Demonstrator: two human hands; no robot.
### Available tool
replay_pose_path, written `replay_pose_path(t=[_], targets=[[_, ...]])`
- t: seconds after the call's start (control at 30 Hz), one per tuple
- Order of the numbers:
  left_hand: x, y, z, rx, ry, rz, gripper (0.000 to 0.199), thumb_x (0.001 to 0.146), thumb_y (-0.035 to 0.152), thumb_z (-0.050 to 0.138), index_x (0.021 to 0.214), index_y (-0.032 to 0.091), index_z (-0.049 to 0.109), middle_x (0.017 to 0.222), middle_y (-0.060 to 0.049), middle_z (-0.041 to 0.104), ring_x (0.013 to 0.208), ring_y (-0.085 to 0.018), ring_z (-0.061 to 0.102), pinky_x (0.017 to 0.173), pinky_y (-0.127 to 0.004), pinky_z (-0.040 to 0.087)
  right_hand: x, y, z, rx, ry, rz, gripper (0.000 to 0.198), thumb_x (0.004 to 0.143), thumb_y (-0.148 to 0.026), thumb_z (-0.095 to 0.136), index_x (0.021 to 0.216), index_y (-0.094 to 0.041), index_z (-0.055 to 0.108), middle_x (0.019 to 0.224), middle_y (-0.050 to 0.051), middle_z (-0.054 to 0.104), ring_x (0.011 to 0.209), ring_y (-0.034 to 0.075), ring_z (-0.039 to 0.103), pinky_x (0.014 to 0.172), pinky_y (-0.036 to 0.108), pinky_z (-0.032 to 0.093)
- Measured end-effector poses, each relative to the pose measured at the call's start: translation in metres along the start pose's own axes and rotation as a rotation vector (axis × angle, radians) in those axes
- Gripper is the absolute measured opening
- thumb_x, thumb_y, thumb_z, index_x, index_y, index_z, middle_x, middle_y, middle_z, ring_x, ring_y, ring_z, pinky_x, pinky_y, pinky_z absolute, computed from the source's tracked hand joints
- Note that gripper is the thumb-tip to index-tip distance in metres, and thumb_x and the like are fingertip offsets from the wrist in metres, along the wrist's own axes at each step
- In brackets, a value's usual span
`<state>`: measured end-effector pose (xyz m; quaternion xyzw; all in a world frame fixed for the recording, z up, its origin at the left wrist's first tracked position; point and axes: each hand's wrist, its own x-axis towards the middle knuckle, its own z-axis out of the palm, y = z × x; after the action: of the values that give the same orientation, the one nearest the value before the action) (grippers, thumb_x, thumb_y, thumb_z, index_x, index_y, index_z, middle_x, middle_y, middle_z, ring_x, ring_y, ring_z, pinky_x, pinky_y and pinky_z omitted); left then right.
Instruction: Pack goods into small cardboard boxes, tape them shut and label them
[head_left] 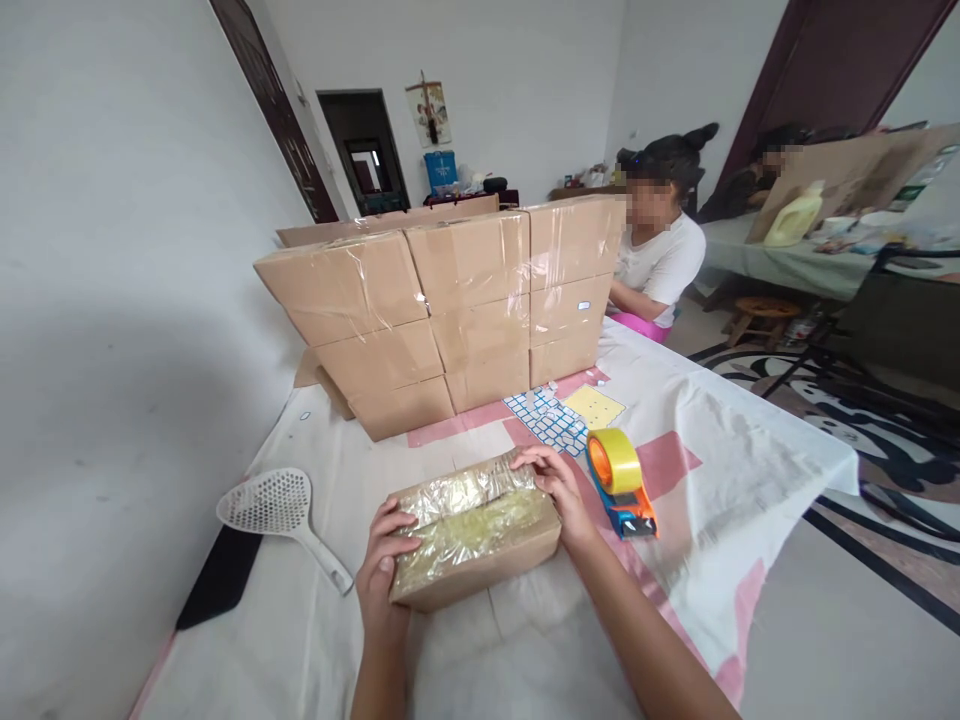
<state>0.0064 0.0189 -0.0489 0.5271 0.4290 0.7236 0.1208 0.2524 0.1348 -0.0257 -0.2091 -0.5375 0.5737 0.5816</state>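
Head view: both hands are closing on the box from its two ends; its underside is staying hidden, so can't tell if it's resting on the cloth or just lifted.
Left hand (381, 550): is clasping the left end, fingers curling over the top edge, thumb tucking in beside them.
Right hand (559, 490): is cupping the right end, fingers bending over the far top corner.
Small taped box (480, 575): is sitting between the palms, near the table's front edge; probably fairly light, weight of contents unknown; walls looking stiff, top likely giving a bit under pressure.
Clear tape (480, 520): is covering the top, shining and wrinkling; likely slick, so the bare cardboard ends are offering the better hold.
Forearms: left is rising almost straight from the bottom edge; right is slanting in from the lower right; palms are facing inward.
Tape dispenser (621, 485): is standing just beyond the right hand.
White skimmer (281, 510): is lying left of the box, handle pointing toward the left hand.
Stacked cartons (480, 300): are forming a wall behind the box.
Tablecloth (600, 620): is wrinkling toward the right.
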Motion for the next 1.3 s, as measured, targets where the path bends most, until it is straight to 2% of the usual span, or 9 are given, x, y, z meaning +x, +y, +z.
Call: replay_pose_path(t=[0.17, 0.37, 0.5, 0.63, 0.7, 0.8, 0.97, 1.07, 1.3], targets=[[-0.006, 0.002, 0.002, -0.008, 0.067, -0.056, 0.04, 0.096, 0.049, 0.054, 0.075, 0.023, 0.076, 0.106, -0.008, 0.073, 0.137, -0.032, 0.052, 0.124, -0.058, 0.029, -0.002, -0.003, 0.002, 0.002, 0.018, -0.015, 0.035, 0.079, -0.018, 0.057, 0.11, -0.027, 0.07, 0.106, 0.003, 0.077, 0.112, 0.026, 0.066, 0.108, 0.04, 0.042], [-0.007, 0.015, 0.011, -0.141, 0.239, -0.259, 0.028, 0.086, 0.045, 0.068, 0.106, 0.026, 0.073, 0.109, -0.004, 0.076, 0.142, -0.03, 0.051, 0.124, -0.055, 0.03, -0.002, -0.009, 0.006, 0.014, 0.011, 0.003, 0.034, 0.078, -0.019, 0.056, 0.109, -0.027, 0.069, 0.11, 0.003, 0.078, 0.113, 0.027, 0.067, 0.106, 0.041, 0.045], [-0.01, 0.028, 0.01, -0.248, 0.295, -0.377, 0.019, 0.084, 0.041, 0.073, 0.092, 0.025, 0.068, 0.108, -0.002, 0.076, 0.139, -0.029, 0.054, 0.12, -0.052, 0.035, -0.002, -0.024, 0.006, -0.121, -0.023, -0.011, 0.032, 0.083, -0.022, 0.057, 0.113, -0.025, 0.068, 0.117, 0.006, 0.077, 0.119, 0.027, 0.066, 0.109, 0.044, 0.045], [-0.024, 0.032, -0.006, -0.151, 0.358, -0.329, 0.022, 0.079, 0.04, 0.079, 0.083, 0.022, 0.068, 0.104, -0.003, 0.074, 0.114, -0.023, 0.067, 0.104, -0.04, 0.049, 0.005, -0.065, -0.017, -0.354, 0.375, -0.388, 0.021, 0.091, -0.03, 0.059, 0.108, -0.025, 0.069, 0.111, 0.007, 0.074, 0.111, 0.026, 0.067, 0.104, 0.043, 0.048], [-0.031, 0.033, -0.013, -0.092, 0.402, -0.274, 0.022, 0.077, 0.04, 0.081, 0.08, 0.021, 0.069, 0.096, -0.002, 0.071, 0.097, -0.018, 0.066, 0.09, -0.033, 0.053, 0.01, -0.088, -0.04, -0.482, 0.613, -0.444, 0.02, 0.092, -0.035, 0.059, 0.106, -0.024, 0.067, 0.11, 0.007, 0.073, 0.109, 0.026, 0.067, 0.1, 0.043, 0.05], [-0.04, 0.038, -0.013, -0.003, 0.447, -0.137, 0.021, 0.074, 0.037, 0.083, 0.075, 0.02, 0.071, 0.084, 0.0, 0.067, 0.084, -0.015, 0.062, 0.078, -0.028, 0.051, 0.013, -0.106, -0.077, -0.734, 0.738, -0.148, 0.041, 0.086, -0.047, 0.063, 0.118, -0.021, 0.063, 0.129, 0.013, 0.066, 0.115, 0.03, 0.065, 0.096, 0.045, 0.051], [-0.046, 0.047, 0.001, 0.186, 0.296, 0.095, 0.008, 0.074, 0.026, 0.083, 0.077, 0.021, 0.077, 0.08, 0.0, 0.067, 0.077, -0.016, 0.061, 0.067, -0.028, 0.047, -0.003, -0.085, -0.102, -0.895, 0.514, 0.433, 0.068, 0.082, -0.055, 0.066, 0.136, -0.015, 0.054, 0.118, 0.018, 0.07, 0.093, 0.029, 0.071, 0.075, 0.037, 0.055], [-0.046, 0.051, 0.007, 0.255, 0.245, 0.149, 0.009, 0.074, 0.023, 0.084, 0.082, 0.022, 0.079, 0.08, -0.001, 0.067, 0.077, -0.017, 0.061, 0.064, -0.028, 0.047, -0.011, -0.073, -0.097, -0.957, 0.401, 0.476, 0.064, 0.085, -0.053, 0.066, 0.136, -0.017, 0.053, 0.109, 0.014, 0.072, 0.089, 0.028, 0.072, 0.07, 0.034, 0.053], [-0.041, 0.062, 0.014, 0.306, 0.313, 0.098, 0.006, 0.078, 0.024, 0.081, 0.081, 0.02, 0.077, 0.077, 0.001, 0.068, 0.073, -0.014, 0.061, 0.065, -0.027, 0.048, -0.01, -0.072, -0.095, -0.898, 0.415, 0.418, 0.049, 0.084, -0.051, 0.067, 0.118, -0.017, 0.059, 0.098, 0.01, 0.073, 0.085, 0.027, 0.071, 0.067, 0.032, 0.051]])
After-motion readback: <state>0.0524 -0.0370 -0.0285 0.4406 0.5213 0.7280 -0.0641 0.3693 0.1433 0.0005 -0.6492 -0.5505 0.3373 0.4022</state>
